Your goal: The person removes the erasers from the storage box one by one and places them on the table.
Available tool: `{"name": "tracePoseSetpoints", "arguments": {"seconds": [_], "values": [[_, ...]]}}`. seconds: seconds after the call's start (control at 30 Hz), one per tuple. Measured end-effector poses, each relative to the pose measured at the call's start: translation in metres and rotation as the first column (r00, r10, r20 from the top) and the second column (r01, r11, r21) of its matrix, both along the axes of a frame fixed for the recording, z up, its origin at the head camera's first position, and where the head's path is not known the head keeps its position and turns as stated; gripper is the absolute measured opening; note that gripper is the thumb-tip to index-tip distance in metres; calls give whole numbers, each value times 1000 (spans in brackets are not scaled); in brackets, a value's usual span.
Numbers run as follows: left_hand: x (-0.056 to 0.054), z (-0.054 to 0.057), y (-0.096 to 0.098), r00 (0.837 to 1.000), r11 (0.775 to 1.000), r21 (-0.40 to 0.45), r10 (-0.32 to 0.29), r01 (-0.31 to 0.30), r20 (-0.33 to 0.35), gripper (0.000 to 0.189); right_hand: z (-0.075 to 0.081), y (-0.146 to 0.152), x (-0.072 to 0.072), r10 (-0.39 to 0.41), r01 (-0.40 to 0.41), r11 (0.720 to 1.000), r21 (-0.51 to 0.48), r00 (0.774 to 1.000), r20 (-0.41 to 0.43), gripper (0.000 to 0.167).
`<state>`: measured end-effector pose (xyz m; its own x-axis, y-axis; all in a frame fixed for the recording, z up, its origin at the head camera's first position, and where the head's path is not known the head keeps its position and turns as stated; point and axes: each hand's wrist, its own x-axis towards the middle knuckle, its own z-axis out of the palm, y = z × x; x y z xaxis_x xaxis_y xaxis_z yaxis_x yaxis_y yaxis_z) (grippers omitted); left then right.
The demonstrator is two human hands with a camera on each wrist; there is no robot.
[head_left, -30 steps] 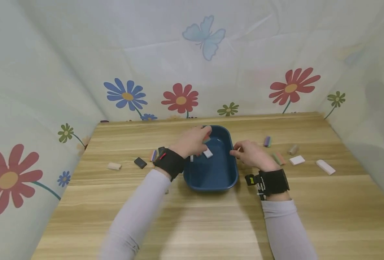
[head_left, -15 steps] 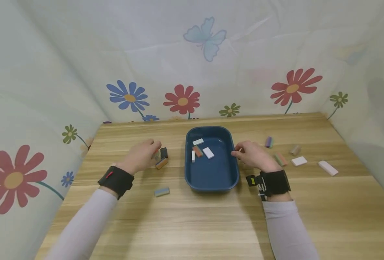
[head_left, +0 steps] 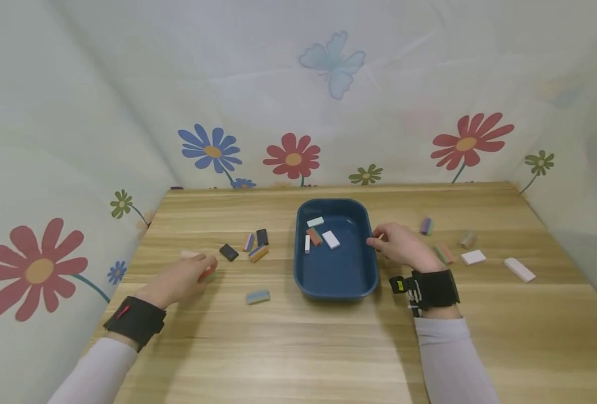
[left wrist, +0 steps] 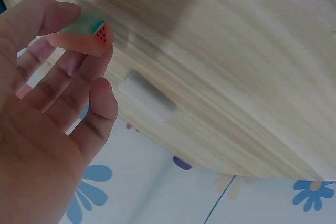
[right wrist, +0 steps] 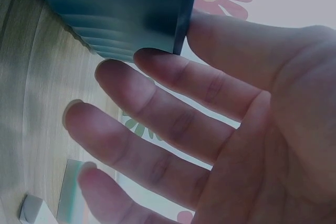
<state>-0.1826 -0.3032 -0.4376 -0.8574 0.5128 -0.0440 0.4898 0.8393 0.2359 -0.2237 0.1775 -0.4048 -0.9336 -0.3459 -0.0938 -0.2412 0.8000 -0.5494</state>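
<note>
My left hand (head_left: 179, 280) is over the left part of the table. Between thumb and fingers it pinches a small green and orange-red eraser (left wrist: 79, 38) with a watermelon-slice print. Just beyond that hand lies a cream cylindrical eraser (left wrist: 148, 97), partly covered in the head view. My right hand (head_left: 404, 247) holds the right rim of a dark blue plastic bin (head_left: 336, 278), thumb on one side and index finger on the other; its other fingers extend loosely below the rim. Inside the bin lie an orange eraser (head_left: 314, 236) and several white ones, including a flat white eraser (head_left: 331, 239).
Left of the bin are two black erasers, one a black block (head_left: 229, 252), a striped orange eraser (head_left: 258, 253), a purple-white one (head_left: 249, 242) and a blue-grey one (head_left: 257, 297). Several more, including a long white eraser (head_left: 519, 270), lie to the right. Flowered curtains border the wooden table (head_left: 308, 348).
My left hand has moved left from over the bin, past the black erasers, to the table's left side. The right hand keeps its hold on the rim. The head view has shifted slightly.
</note>
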Motion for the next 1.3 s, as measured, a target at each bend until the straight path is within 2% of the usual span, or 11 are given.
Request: {"name": "tracePoseSetpoints", "arguments": {"seconds": [0.23, 0.43, 0.57, 0.7, 0.8, 0.9, 1.03, 1.2, 1.3], "values": [[5, -6, -2, 1000, 1000, -2, -24, 24, -9, 36, 0, 2, 0, -7, 7, 1000, 4, 1000, 4, 29], [7, -9, 3, 999, 1000, -7, -26, 26, -32, 33, -3, 2, 1, 1, -1, 1000, 2, 1000, 11, 27], [9, -10, 8, 993, 998, -29, -58, 55, -106, 30, -4, 2, 0, 3, -3, 1000, -9, 1000, 8, 27], [12, -12, 10, 977, 995, -52, -93, 85, -194, 32, -5, 3, 1, -6, 6, 1000, -5, 1000, 10, 29], [13, -12, 10, 969, 995, -35, -98, 92, -226, 35, -5, 3, 2, -13, 13, 1000, -8, 1000, 15, 30], [15, -9, 9, 972, 997, -9, -78, 78, -221, 36, -4, 3, 2, -14, 14, 1000, -14, 1000, 19, 30], [14, 4, 10, 983, 1000, -6, -21, 21, -180, 58, -1, 4, 1, -12, 12, 1000, -10, 1000, 15, 31], [7, 17, 17, 987, 1000, -16, 20, -23, -161, 60, -1, 3, 0, -9, 9, 1000, 0, 1000, -2, 29], [2, 21, 29, 990, 999, -20, 29, -32, -141, 59, -3, 1, -1, -7, 7, 1000, 3, 1000, -5, 28]]}}
